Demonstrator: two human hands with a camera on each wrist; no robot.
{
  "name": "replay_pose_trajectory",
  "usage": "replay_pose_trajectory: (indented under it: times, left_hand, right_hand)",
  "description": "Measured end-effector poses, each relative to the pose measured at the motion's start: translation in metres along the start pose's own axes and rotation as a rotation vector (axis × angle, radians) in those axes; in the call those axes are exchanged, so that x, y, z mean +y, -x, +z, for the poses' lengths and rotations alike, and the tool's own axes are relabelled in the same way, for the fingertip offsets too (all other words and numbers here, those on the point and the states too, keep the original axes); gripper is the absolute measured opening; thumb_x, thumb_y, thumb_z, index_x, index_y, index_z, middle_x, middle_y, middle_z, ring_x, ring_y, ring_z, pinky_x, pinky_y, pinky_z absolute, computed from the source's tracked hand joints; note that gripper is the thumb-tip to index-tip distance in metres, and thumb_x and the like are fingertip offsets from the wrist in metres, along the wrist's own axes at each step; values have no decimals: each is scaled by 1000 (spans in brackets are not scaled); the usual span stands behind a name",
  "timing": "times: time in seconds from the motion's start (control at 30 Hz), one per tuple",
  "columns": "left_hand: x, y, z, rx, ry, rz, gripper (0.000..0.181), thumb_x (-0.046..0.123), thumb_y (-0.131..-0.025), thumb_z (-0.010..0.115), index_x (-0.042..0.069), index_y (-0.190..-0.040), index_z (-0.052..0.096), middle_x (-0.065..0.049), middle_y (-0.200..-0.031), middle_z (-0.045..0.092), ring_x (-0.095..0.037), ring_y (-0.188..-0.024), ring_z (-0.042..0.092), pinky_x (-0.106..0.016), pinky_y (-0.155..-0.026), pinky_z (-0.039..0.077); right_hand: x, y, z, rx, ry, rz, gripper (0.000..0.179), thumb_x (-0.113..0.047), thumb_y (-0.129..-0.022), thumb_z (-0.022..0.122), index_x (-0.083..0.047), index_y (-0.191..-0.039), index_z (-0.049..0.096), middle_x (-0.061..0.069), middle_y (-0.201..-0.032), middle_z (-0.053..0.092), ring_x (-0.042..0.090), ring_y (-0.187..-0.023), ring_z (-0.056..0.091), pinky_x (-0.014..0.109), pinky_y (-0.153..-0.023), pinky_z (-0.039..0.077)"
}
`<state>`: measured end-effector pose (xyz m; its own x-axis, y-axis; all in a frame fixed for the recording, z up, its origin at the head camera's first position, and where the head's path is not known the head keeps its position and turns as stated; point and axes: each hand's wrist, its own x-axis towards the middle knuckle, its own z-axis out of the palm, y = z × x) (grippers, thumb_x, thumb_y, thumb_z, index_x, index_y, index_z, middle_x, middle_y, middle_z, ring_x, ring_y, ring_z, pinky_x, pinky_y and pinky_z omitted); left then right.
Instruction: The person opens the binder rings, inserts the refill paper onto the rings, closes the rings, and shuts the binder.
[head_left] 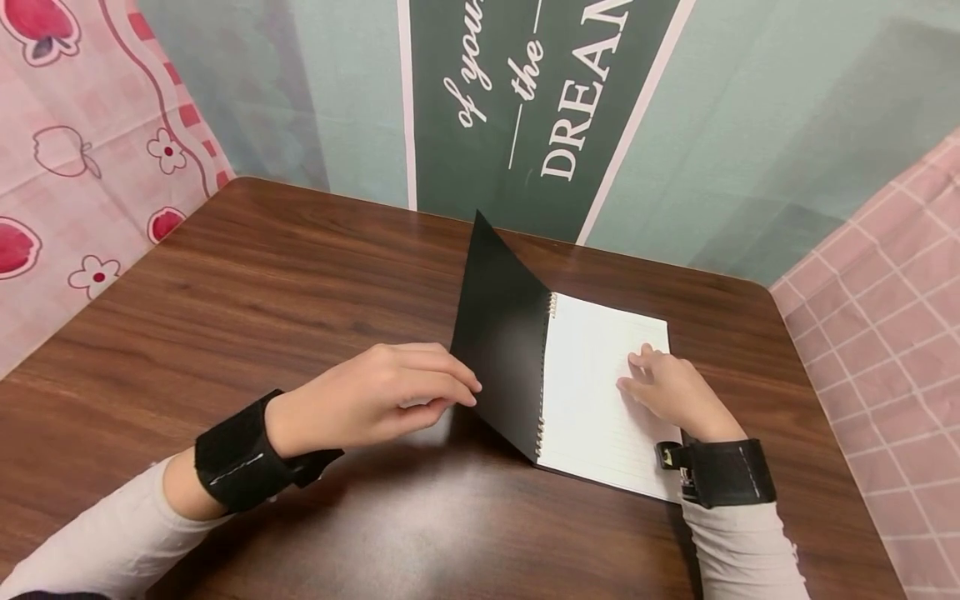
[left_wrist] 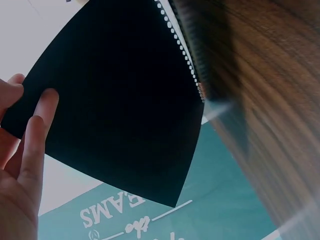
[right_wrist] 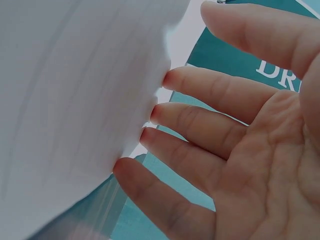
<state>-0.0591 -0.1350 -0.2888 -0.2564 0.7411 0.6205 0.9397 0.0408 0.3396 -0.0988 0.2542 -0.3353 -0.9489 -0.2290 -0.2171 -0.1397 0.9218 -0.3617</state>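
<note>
A spiral notebook (head_left: 603,392) lies on the wooden table, its lined white page facing up. Its black cover (head_left: 501,350) stands tilted up from the wire binding on the left. My left hand (head_left: 382,396) pinches the cover's outer edge; in the left wrist view the thumb is on one face of the cover (left_wrist: 115,110) and fingers on the other. My right hand (head_left: 675,392) rests its fingertips on the right part of the page. In the right wrist view its fingers (right_wrist: 190,150) are spread and nearly straight, tips touching the page (right_wrist: 75,100).
The brown wooden table (head_left: 322,267) extends around the notebook. A green and teal cloth with white lettering (head_left: 517,100) hangs behind it. Pink patterned cloths hang at the left (head_left: 82,158) and right (head_left: 892,333). Black straps (head_left: 243,450) are round both wrists.
</note>
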Motion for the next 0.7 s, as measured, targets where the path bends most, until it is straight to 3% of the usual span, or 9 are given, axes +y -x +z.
replay_pose_trajectory:
  times: [0.43,0.7]
  left_hand:
    - [-3,-18,4,6,11,62,24,-9,-87,66,4,-106,71,-1,-109,69,-11,-96,62,-20,-86,50]
    - [-4,-32,10,16,25,133,26,-11,-87,64,2,-108,71,-3,-108,69,-12,-94,62,-20,-85,50]
  right_hand:
    - [0,0,1,22,-29,-15,55,-20,-99,62,19,-136,50,43,-145,37,55,-138,36,66,-108,33]
    - [0,0,0,18,-30,2,56,-21,-100,61,18,-138,49,42,-146,36,55,-138,36,65,-108,32]
